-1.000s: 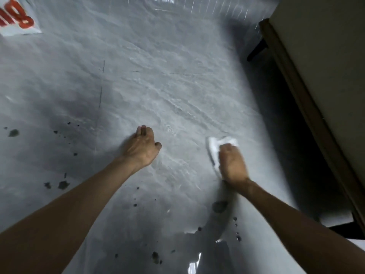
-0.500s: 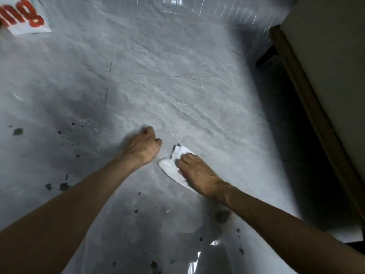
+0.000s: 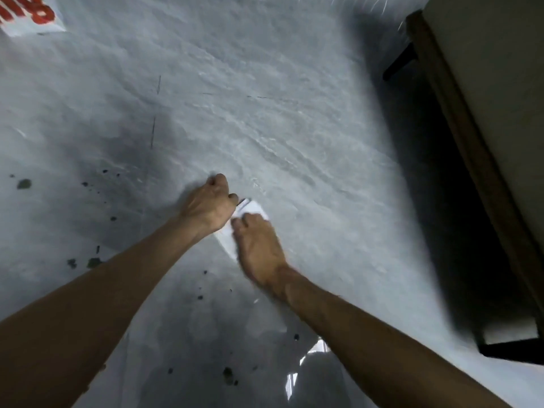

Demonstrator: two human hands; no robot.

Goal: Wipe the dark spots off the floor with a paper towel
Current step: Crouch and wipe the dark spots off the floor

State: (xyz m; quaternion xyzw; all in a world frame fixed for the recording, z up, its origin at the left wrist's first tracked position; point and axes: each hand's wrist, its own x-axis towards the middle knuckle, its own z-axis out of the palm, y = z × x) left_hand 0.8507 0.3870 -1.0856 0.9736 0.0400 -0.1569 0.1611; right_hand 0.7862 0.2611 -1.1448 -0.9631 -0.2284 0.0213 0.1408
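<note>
My right hand [image 3: 257, 248] presses a folded white paper towel [image 3: 228, 238] flat on the grey marbled floor [image 3: 265, 128], fingers lying over it. Just to its left, my left hand [image 3: 207, 206] rests on the floor as a fist, knuckles down, holding nothing, almost touching the towel's edge. Dark spots [image 3: 94, 262] dot the floor to the left, with a larger blot [image 3: 24, 184] at the far left. Small specks [image 3: 200, 297] lie just below the hands, and more spots [image 3: 228, 373] sit near the bottom of the view between my forearms.
A low piece of furniture with a brown wooden edge [image 3: 459, 119] and dark legs runs along the right side, casting a deep shadow on the floor. A white sheet with red lettering [image 3: 28, 16] lies at the top left corner.
My right hand has swept the towel leftward across the floor, from well right of the left fist to right beside it. The large blot that lay near my right wrist no longer shows. The left fist has stayed put.
</note>
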